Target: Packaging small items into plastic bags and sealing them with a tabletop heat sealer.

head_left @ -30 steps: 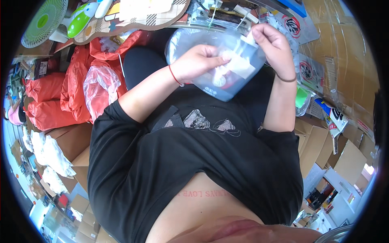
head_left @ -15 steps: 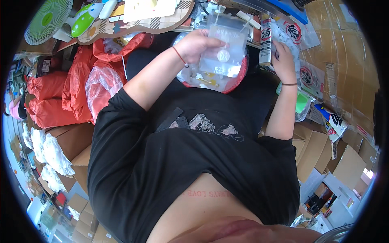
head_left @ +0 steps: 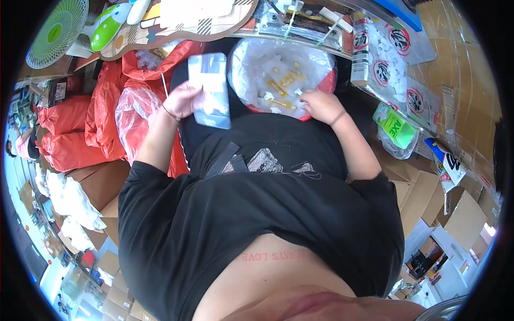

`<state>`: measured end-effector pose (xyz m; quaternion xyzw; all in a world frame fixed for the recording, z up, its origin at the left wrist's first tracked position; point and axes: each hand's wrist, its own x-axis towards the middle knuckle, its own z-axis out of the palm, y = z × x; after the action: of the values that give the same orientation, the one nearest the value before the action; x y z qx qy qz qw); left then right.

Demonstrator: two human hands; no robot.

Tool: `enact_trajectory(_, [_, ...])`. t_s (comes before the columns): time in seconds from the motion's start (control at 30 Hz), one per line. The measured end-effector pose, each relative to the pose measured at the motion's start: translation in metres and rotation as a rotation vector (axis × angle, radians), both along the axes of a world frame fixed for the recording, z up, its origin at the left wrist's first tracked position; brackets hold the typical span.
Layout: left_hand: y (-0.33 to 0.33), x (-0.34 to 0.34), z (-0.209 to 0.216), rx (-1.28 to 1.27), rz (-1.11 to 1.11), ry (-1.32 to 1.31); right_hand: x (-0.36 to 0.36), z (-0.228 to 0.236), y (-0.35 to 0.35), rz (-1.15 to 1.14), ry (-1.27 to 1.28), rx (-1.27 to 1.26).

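My left hand [head_left: 183, 100] is closed on the edge of a flat, clear plastic pouch [head_left: 214, 75], held upright over my lap to the left of the bin. My right hand [head_left: 322, 106] is at the right front rim of a round red bin [head_left: 328, 82] lined with a clear bag. Its fingertips pinch a small white piece [head_left: 299, 92]. Inside the bin lie several gold-marked clear packets [head_left: 278, 85] and white bits.
A clear tray of white pieces [head_left: 393, 69] stands at the right, beside a long printed box [head_left: 360, 48]. Nearby is a green box [head_left: 395, 125]. Red bags [head_left: 104, 107] fill the left side. A worktable [head_left: 246, 16] with a green fan [head_left: 56, 35] lies beyond.
My left hand has moved left with the pouch, away from above the bin. My right hand has come from the tray of white pieces to the bin's rim, with a white piece at its fingertips.
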<state>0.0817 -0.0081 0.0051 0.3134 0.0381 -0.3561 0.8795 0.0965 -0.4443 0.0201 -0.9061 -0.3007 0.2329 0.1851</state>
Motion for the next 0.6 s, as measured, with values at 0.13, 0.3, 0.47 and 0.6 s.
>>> enact_trajectory(0.13, [0.001,0.008,-0.02,-0.246,-0.106,0.028,0.057,-0.117,0.024,-0.045,0.117,-0.023])
enact_trajectory(0.3, [0.039,-0.016,-0.02,-0.295,-0.054,0.192,0.114,-0.139,0.119,-0.016,0.152,-0.254])
enact_trajectory(0.47, [0.016,0.035,-0.038,-0.436,-0.291,0.149,0.189,-0.379,-0.005,-0.191,0.471,0.299])
enact_trajectory(0.6, [0.038,0.009,-0.048,-0.543,-0.246,0.2,0.093,-0.395,0.073,-0.152,0.292,-0.246])
